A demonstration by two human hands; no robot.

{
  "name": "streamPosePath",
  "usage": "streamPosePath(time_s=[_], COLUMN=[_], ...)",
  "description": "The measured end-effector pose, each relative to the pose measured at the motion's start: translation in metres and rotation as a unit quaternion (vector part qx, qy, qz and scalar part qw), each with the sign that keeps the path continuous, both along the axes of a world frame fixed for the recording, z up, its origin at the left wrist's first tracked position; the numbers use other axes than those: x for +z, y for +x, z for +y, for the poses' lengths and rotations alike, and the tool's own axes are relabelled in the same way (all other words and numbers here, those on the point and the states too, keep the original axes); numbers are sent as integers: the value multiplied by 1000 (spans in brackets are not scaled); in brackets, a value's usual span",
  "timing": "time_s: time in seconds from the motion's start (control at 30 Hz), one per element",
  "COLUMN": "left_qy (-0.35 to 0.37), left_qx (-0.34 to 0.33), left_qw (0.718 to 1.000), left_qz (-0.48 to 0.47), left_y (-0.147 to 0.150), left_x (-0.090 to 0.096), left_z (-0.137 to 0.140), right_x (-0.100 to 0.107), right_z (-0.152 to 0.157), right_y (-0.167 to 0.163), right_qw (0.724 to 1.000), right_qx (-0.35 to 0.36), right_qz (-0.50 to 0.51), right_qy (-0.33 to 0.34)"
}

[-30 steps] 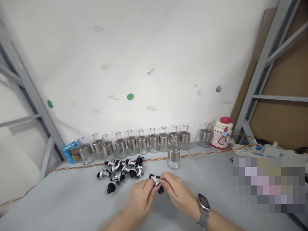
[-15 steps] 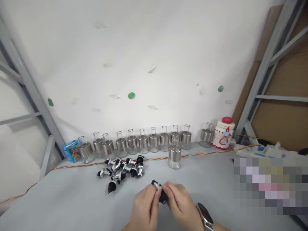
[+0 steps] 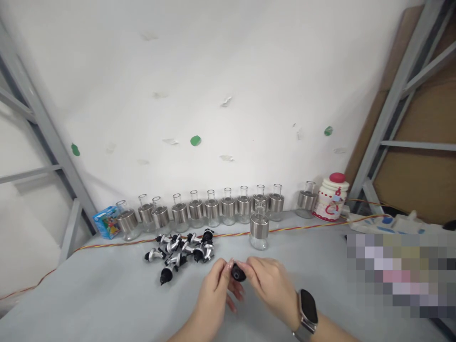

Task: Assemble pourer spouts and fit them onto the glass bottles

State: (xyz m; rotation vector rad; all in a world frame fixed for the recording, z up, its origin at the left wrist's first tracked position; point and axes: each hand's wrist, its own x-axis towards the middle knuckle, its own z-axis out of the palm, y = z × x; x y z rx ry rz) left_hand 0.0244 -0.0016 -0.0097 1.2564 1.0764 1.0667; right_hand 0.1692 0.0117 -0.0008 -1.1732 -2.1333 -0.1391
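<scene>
Between my fingertips is a pour spout [image 3: 238,273], its black stopper end tilted down toward me. My left hand [image 3: 215,287] pinches it from the left, with the lower fingers loosely extended beneath. From the other side, the thumb and finger of my right hand [image 3: 270,285] close on it; that wrist wears a watch. Most of the spout's metal part is hidden by my fingers. Beyond my hands, one glass bottle with a steel sleeve [image 3: 259,230] stands upright with an uncapped neck. To the left lies a pile of silver-and-black pour spouts [image 3: 174,260].
Along the wall runs a row of similar sleeved bottles [image 3: 212,209]. A blue box [image 3: 107,223] stands at its left end, a white jar with a red lid [image 3: 330,199] at its right. A twisted red-yellow cord [image 3: 228,235] crosses the grey table [image 3: 117,294]. Metal frames flank both sides.
Both hands have moved slightly up and away from me. The spout has turned so its stopper end faces me, and my left hand's lower fingers have opened out.
</scene>
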Motion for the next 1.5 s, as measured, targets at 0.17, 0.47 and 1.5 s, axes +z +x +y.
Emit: streamPosePath(time_s=[0.17,0.47,1.5], left_qy=[-79,-61,100], left_qx=[4,29,193], left_qw=[993,993,966], left_qz=[-93,-96,-138], left_y=[-3,-16,-38], left_x=[-3,2,29], left_z=[14,25,22], right_x=[1,-7,9], right_z=[11,59,-18], right_y=[8,42,-13], right_qw=[992,946,920], right_qx=[-58,-165,55], right_qz=[87,271,216], right_qy=[-68,72,-323])
